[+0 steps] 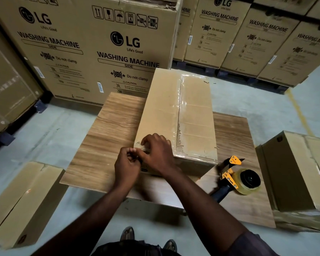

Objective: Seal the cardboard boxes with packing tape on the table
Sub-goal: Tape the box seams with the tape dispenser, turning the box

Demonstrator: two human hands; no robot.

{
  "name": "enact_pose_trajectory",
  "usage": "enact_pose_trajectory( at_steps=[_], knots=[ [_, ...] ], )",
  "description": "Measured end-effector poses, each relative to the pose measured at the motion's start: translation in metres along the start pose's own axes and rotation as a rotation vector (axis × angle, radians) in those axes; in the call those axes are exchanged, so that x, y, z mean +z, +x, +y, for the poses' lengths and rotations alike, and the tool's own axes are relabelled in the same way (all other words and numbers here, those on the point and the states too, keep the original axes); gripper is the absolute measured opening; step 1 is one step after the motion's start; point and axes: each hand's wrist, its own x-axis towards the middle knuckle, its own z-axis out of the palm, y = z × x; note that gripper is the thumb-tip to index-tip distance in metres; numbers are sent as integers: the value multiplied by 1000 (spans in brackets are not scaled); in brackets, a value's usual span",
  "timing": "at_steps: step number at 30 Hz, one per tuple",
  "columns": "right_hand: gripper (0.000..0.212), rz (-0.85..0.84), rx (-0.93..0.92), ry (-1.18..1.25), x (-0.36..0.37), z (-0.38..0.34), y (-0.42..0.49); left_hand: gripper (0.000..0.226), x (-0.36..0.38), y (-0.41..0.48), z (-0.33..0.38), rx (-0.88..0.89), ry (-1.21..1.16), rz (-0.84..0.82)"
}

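Box [166,111]: long carton on the surface [107,126], its near-left corner under my hands.
Tape [181,100]: clear film along the top seam, beyond my fingertips.
Left hand [127,163]: fingers curled, pinching what I judge is a loose tape end at the near edge.
Right hand [157,152]: arched, fingertips pressing the box top beside the left.
Handling: stiff cardboard, probably light; film slick and clingy; grip by the edges.
Tape dispenser [236,176]: right of my right hand, untouched.

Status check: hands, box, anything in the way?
Right hand pressing box top at near-left corner; left hand curled beside it. Top seam taped. Tape dispenser lies on table, nothing blocking.
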Motion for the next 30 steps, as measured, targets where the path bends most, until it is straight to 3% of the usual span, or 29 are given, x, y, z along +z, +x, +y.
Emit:
enact_pose_trajectory(
  at_steps=[2,6,8,10,12,15,19,22,24,27,30],
  knots=[
    [41,33,3,-67,7,-7,3,27,-3,-1,-4,-40,16,-38],
    [43,79,-3,-222,17,-8,1,18,-14,12,-21,-185,105,-284],
    [41,76,-16,-214,18,-4,0,16,-18,16,-22,-204,94,-199],
    [39,68,-37,-174,16,0,0,30,-21,14,-17,-137,40,-124],
    [40,48,-52,-131,13,5,-1,56,-17,8,-12,-48,28,-241],
    [41,20,-65,-85,11,9,-4,84,-6,1,-18,53,205,-369],
    [43,57,-21,-34,14,7,-5,55,-4,6,-15,-24,271,-359],
    [34,72,-29,-61,14,5,-6,75,-2,4,-11,76,262,-254],
    [35,44,-25,-51,11,7,-7,83,-1,6,-13,84,274,-307],
    [41,-26,-49,36,5,13,-8,58,-9,23,-16,-30,256,-361],
    [33,24,-47,274,-15,31,-10,44,-16,31,-5,-43,56,-212]
  ],
)
